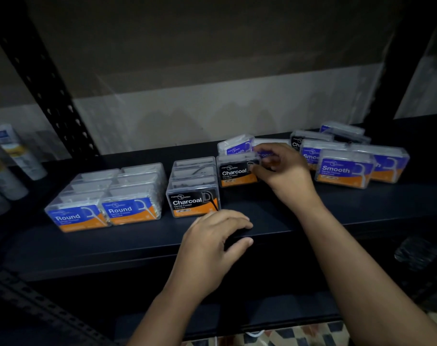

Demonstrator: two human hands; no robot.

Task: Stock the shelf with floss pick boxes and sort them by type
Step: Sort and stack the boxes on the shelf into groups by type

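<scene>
While my right hand (pixel 275 168) pinched the right end of a loose Charcoal box (pixel 237 174) mid-shelf, my left hand (pixel 213 242) rested loosely curled on the shelf's front edge (pixel 112 248), holding nothing. The box lay lengthwise along the shelf, just right of the Charcoal row (pixel 193 193), so my right hand was nearer.
</scene>
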